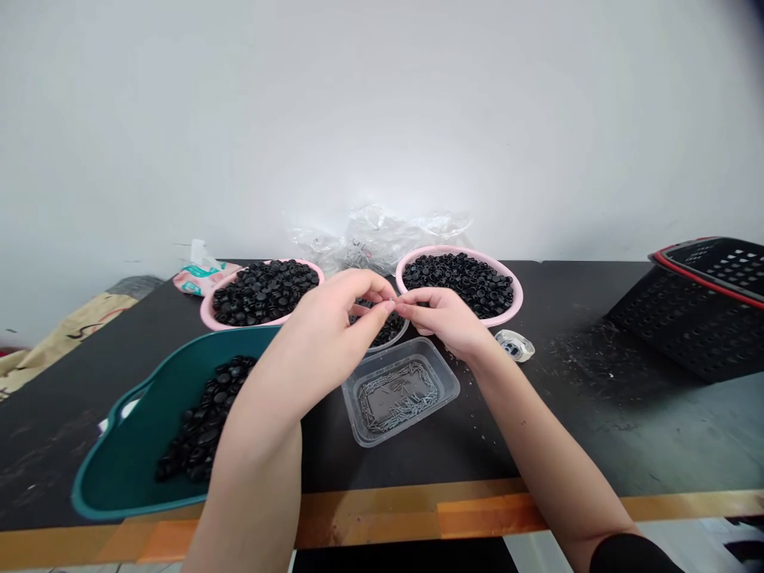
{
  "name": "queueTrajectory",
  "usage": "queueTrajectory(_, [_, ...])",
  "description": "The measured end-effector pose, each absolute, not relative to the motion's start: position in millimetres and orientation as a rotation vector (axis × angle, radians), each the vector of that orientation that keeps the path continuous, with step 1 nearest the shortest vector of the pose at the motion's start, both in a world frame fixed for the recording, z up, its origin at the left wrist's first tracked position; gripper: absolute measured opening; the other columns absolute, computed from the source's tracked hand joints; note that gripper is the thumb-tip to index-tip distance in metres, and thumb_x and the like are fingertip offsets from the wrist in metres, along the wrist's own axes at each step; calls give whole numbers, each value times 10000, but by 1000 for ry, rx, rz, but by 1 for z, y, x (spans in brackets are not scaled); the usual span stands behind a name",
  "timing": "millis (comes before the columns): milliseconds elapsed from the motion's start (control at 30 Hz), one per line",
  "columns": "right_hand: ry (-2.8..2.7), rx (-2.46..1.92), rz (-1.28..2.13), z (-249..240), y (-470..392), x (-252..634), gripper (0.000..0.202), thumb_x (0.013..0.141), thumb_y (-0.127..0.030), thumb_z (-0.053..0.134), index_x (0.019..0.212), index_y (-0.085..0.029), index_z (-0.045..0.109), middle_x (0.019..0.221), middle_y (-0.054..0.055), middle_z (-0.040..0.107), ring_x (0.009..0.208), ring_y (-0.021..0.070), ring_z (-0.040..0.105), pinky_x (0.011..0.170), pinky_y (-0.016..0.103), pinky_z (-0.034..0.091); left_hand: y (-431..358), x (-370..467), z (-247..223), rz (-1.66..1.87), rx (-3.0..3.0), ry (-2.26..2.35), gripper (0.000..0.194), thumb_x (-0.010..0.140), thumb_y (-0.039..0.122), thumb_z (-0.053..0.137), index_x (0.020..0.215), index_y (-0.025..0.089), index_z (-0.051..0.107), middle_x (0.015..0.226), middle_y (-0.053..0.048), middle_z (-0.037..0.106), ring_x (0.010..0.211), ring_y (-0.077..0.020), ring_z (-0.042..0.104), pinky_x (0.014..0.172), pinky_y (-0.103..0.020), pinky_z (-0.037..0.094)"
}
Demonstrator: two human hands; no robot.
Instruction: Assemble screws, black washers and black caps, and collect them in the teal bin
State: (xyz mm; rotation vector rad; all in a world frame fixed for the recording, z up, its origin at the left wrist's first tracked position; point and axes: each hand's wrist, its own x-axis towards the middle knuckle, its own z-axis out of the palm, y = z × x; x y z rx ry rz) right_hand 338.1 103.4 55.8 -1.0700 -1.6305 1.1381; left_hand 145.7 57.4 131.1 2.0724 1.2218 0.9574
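Note:
Over the middle of the table, my left hand and my right hand meet fingertip to fingertip. Both are closed in a pinch; whatever lies between the fingers is too small and covered to name. Behind and below them a round clear tub of small dark parts is partly hidden. Closer to me stands a clear rectangular plastic container with many thin metal screws or pins in it. Two pink baskets, one on the left and one on the right, hold black round caps.
A green tub of black parts sits at front left, partly behind my left forearm. A black basket lies at right, near a tape roll. Clear plastic bags rest against the wall; a tissue pack is back left.

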Motion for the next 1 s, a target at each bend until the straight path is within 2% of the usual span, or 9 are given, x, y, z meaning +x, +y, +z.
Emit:
queueTrajectory(67, [-1520,-990,1184,71,87,339,431,835,-557,714,941,-140,753,634,-49,456,523,72,304,493,258,250,54,148,130,987,2108,1121,84,963,255,632,916,250,702,1086,28,697,996,-132,661,823,-213,546])
queueTrajectory(167, [-1395,-893,1208,87,66,337,393,797,-543,779,868,-158,747,659,-38,484,533,58,285,490,246,220,49,153,128,1076,2133,998,101,968,214,632,947,273,712,1092,49,694,1018,-96,650,825,-147,544])
queueTrajectory(300, [-1294,-762,1168,94,50,332,218,833,-398,814,826,-185,769,635,-44,476,532,58,299,494,244,234,44,159,127,1141,2074,944,117,974,197,641,957,274,728,1028,55,698,911,-59,653,785,-101,536])
queueTrajectory(400, [-1339,-816,891,97,41,332,36,871,-252,791,864,-221,774,639,-51,461,563,74,369,512,236,297,38,162,129,1252,2040,907,126,961,154,653,938,252,729,978,57,696,866,-43,641,768,-76,528])
queueTrajectory(433, [-1367,-832,762,99,37,333,35,882,-206,775,900,-236,776,652,-51,463,582,81,400,522,233,326,36,162,130,1277,2036,902,125,959,149,655,938,246,731,973,55,697,863,-41,638,765,-70,525])
queueTrajectory(533, [-1551,-774,380,103,25,338,238,928,-91,690,1038,-277,791,718,-37,529,653,99,489,589,242,421,31,162,134,1250,2011,877,115,947,147,668,965,223,754,963,42,709,851,-42,644,745,-59,529])
queueTrajectory(667, [-1777,-697,53,108,16,346,323,932,-25,660,1135,-233,799,792,-13,587,689,94,530,601,248,441,30,161,139,1168,1923,762,110,915,127,693,944,201,770,872,50,721,761,-28,646,686,-24,528])
queueTrajectory(800, [-1770,-685,-41,109,15,349,256,910,-19,697,1066,-194,801,788,-18,574,676,79,513,574,240,421,32,159,139,1134,1840,700,148,907,108,695,890,232,773,846,80,731,726,-5,650,669,8,520])
queueTrajectory(1000, [-1688,-701,85,109,14,346,169,896,-54,741,970,-201,782,763,-24,619,675,89,516,574,264,403,26,154,137,1207,1858,770,215,928,177,709,1067,328,773,971,92,750,843,-43,708,773,-60,595])
